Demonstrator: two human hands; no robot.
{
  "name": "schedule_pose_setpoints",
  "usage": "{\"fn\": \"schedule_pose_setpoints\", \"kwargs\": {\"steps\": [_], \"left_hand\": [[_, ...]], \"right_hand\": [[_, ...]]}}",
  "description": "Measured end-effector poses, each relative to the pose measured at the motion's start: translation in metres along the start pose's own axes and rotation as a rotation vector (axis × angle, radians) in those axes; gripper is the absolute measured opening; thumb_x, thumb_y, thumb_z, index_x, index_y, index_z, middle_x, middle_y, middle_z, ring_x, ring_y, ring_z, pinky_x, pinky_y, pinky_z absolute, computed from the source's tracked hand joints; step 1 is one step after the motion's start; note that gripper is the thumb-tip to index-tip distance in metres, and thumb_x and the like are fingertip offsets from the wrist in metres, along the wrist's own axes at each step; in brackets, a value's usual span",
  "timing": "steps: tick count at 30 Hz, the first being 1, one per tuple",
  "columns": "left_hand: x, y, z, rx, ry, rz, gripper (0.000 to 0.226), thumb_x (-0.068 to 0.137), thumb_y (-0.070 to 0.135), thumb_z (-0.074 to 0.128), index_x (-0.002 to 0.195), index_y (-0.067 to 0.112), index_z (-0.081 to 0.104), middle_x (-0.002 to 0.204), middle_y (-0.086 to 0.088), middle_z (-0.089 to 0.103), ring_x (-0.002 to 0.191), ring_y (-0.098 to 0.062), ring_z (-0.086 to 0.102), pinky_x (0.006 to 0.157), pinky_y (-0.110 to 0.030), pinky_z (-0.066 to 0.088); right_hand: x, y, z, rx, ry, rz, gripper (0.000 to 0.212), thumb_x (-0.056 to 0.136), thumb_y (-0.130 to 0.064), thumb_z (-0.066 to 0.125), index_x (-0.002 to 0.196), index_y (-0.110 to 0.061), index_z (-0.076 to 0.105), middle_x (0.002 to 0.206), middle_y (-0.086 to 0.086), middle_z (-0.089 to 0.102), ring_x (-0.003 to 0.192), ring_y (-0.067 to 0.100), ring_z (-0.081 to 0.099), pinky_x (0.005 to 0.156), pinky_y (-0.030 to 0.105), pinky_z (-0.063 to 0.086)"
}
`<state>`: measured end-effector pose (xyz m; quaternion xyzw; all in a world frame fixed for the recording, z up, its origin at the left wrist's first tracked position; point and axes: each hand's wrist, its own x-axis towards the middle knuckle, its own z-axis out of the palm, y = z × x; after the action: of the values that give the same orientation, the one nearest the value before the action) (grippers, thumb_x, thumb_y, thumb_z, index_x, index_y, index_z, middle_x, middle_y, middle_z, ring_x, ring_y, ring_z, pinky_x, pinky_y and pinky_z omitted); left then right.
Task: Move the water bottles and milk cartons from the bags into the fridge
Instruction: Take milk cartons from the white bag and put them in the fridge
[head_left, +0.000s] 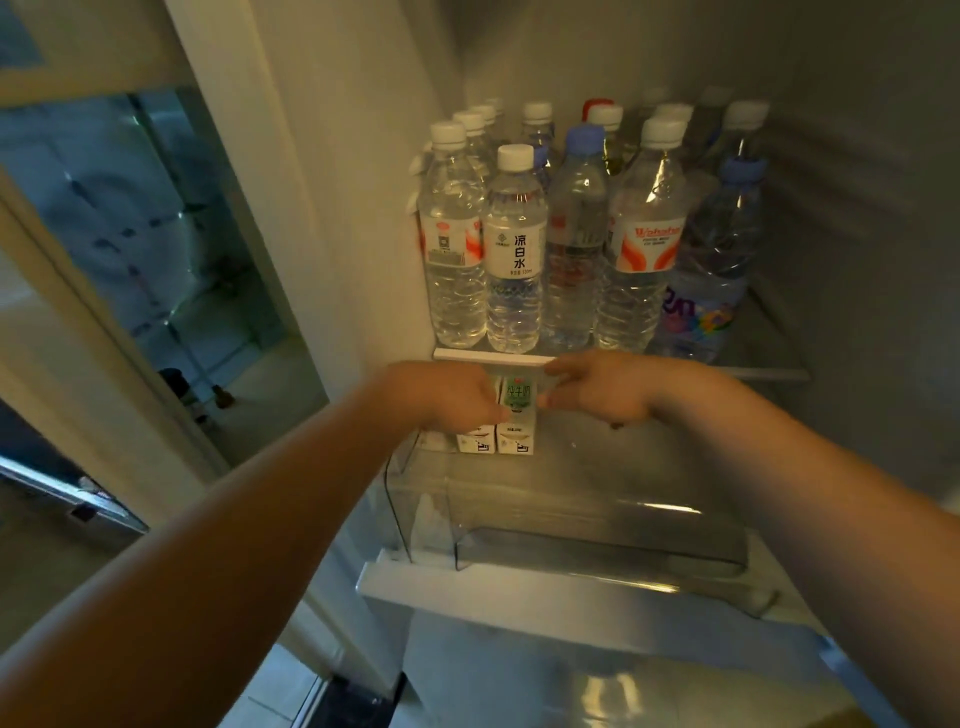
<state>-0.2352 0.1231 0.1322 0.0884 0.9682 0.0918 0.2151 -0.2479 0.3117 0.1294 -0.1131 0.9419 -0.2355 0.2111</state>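
Left hand (457, 397), right hand (605, 389): fingers curled, pinching green-and-white cardboard milk carton (515, 397) from both sides, below left front edge of glass shelf (769, 345) crowded with clear plastic water bottles (514, 249).

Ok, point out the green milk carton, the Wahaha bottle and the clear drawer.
green milk carton (515, 396), head view, green front face.
Wahaha bottle (647, 248), head view, its label.
clear drawer (597, 545), head view, front wall.

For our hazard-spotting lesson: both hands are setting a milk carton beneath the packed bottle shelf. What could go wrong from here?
1. The left hand and right hand work right under the shelf edge; lifting out might jolt the front water bottles standing near it.
2. The held milk carton sits against a neighbouring carton, which might get tipped.
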Motion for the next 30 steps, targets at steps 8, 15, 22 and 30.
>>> {"fn": "schedule_pose_setpoints", "kwargs": {"steps": [8, 15, 22, 30], "left_hand": [[-0.062, -0.012, 0.045, -0.134, 0.538, 0.175, 0.062, 0.088, 0.069, 0.036, 0.140, 0.035, 0.044, 0.139, 0.003, 0.053, 0.124, -0.020, 0.052, 0.101, -0.047, 0.047], [-0.143, -0.007, 0.118, 0.121, 0.802, 0.202, 0.076, 0.086, 0.074, 0.029, 0.152, 0.037, 0.020, 0.165, 0.001, 0.006, 0.150, -0.030, 0.001, 0.118, -0.053, 0.010], [-0.207, -0.007, 0.210, 0.079, 0.729, 0.171, 0.081, 0.085, 0.079, 0.028, 0.153, 0.036, 0.020, 0.166, 0.001, 0.001, 0.150, -0.031, -0.003, 0.118, -0.059, 0.007], [-0.266, 0.018, 0.310, -0.163, 0.594, 0.138, 0.076, 0.086, 0.076, 0.028, 0.152, 0.039, 0.018, 0.165, 0.006, 0.002, 0.151, -0.026, -0.004, 0.119, -0.056, 0.011]], "right_hand": [[-0.089, -0.005, 0.048, -0.102, 0.618, -0.292, 0.063, 0.095, -0.050, 0.050, 0.151, -0.033, 0.026, 0.154, -0.001, 0.038, 0.142, 0.023, 0.032, 0.113, 0.046, 0.029], [-0.162, 0.004, 0.129, -0.393, 0.675, -0.143, 0.076, 0.088, -0.069, 0.020, 0.154, -0.037, 0.001, 0.165, -0.006, 0.002, 0.151, 0.025, -0.004, 0.118, 0.057, 0.007], [-0.233, 0.016, 0.199, -0.463, 0.619, -0.036, 0.075, 0.092, -0.070, 0.020, 0.155, -0.033, 0.002, 0.165, -0.002, 0.002, 0.151, 0.026, -0.003, 0.117, 0.057, 0.004], [-0.313, 0.046, 0.273, -0.370, 0.540, 0.044, 0.068, 0.095, -0.061, 0.030, 0.154, -0.030, 0.016, 0.163, -0.002, 0.013, 0.150, 0.025, 0.006, 0.118, 0.052, 0.008]]}}
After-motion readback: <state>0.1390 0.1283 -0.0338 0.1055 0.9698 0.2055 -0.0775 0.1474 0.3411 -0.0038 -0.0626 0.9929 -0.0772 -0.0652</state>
